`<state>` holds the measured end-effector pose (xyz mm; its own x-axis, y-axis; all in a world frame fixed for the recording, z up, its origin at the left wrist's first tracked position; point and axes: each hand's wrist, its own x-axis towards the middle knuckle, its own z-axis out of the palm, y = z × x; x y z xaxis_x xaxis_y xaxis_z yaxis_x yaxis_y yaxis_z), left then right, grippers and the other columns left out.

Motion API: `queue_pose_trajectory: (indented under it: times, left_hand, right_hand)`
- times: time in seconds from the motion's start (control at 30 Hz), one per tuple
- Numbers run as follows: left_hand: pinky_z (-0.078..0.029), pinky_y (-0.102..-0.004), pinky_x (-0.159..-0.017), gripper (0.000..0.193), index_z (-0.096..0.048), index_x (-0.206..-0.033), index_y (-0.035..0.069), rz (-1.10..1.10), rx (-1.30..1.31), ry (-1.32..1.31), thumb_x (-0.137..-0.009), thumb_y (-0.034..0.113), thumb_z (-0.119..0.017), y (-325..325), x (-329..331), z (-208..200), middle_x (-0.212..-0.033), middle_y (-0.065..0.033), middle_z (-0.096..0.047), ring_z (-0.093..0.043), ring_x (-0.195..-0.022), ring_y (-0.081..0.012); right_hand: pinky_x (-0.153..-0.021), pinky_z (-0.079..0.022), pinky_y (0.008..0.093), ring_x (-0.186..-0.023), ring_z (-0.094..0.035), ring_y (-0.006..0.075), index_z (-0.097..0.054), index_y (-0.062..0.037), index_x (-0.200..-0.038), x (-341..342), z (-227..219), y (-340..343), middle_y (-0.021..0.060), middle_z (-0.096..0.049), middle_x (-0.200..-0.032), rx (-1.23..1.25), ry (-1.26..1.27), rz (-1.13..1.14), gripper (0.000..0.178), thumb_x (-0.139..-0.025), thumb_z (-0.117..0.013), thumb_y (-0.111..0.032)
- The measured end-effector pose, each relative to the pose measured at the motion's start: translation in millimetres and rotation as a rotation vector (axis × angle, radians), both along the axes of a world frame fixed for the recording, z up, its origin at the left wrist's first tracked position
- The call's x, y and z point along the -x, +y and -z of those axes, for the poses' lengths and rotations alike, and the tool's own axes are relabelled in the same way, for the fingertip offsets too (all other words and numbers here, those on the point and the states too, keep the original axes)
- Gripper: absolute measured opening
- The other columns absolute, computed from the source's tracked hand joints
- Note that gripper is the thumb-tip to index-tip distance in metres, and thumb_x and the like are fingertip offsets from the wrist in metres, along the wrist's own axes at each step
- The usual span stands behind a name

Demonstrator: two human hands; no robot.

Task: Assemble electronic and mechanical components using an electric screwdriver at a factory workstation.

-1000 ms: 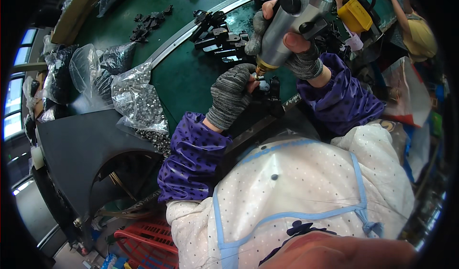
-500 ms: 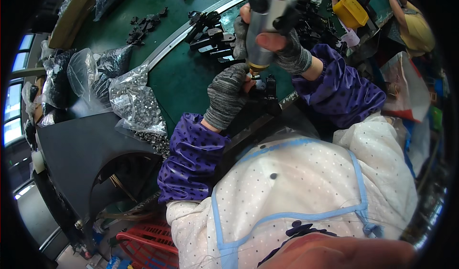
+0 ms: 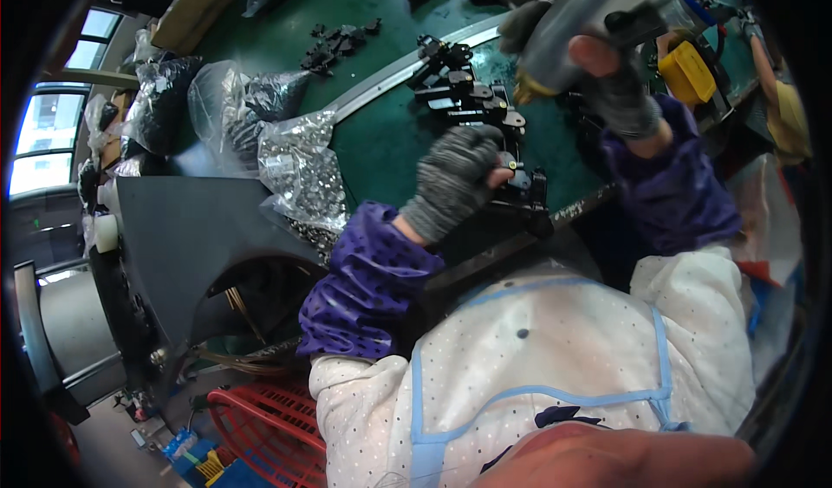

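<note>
Head view: right hand (image 3: 619, 87) wraps the driver (image 3: 568, 39) — likely heavy, rigid, best held round its barrel; left hand (image 3: 454, 172) curls beside a stiff-looking bracket (image 3: 523, 181) — grip unclear.

Bright daylight fills the paned windows (image 3: 50, 128) at far left, while a green table (image 3: 374, 154) crossed by a silvery strip (image 3: 379, 88) stands over a greyish floor (image 3: 117, 449).

No lettering, number or sign can be read anywhere, whether on the silver handheld power tool (image 3: 565, 35), the clear plastic bag of small metal parts (image 3: 301, 172) or the dotted white apron (image 3: 563, 349).
</note>
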<state>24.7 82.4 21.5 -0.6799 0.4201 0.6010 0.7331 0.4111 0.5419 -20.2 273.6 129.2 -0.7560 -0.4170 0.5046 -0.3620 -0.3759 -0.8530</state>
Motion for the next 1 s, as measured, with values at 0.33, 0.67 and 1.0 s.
queue_pose_trajectory:
  times: [0.33, 0.67, 1.0]
  left_hand:
    - [-0.044, -0.0383, -0.076, 0.027, -0.060, -0.090, 0.007, -0.609, 0.697, -0.178, -0.070, 0.024, -0.064, -99, 220, 43, -0.093, -0.0133, -0.057, -0.055, -0.088, -0.0301]
    - [-0.044, -0.0389, -0.070, 0.025, -0.054, -0.088, 0.007, -0.690, 0.699, -0.082, -0.068, 0.015, -0.066, -109, 197, 32, -0.084, -0.0117, -0.058, -0.055, -0.079, -0.0289]
    - [-0.044, -0.0282, -0.076, 0.023, -0.054, -0.098, 0.002, -0.210, 0.036, -0.475, -0.076, 0.004, -0.063, -56, 35, -32, -0.089, -0.0069, -0.057, -0.054, -0.081, -0.0168]
  right_hand:
    - [-0.083, -0.041, 0.0252, -0.097, -0.050, 0.0134, -0.040, -0.0048, -0.125, -28, 11, 163, 0.0057, -0.051, -0.104, -0.759, -0.097, 0.903, 0.057, -0.076, -0.062, -0.021]
    - [-0.073, -0.046, 0.0323, -0.081, -0.059, 0.0210, -0.059, -0.0062, -0.096, -16, 96, 266, 0.0075, -0.062, -0.086, -1.329, 0.020, 0.829, 0.019, -0.077, -0.058, -0.009]
    - [-0.068, -0.046, 0.0343, -0.074, -0.059, 0.0266, -0.058, -0.0041, -0.085, 6, 136, 272, 0.0127, -0.059, -0.079, -1.490, -0.025, 0.709, 0.016, -0.070, -0.063, -0.007]
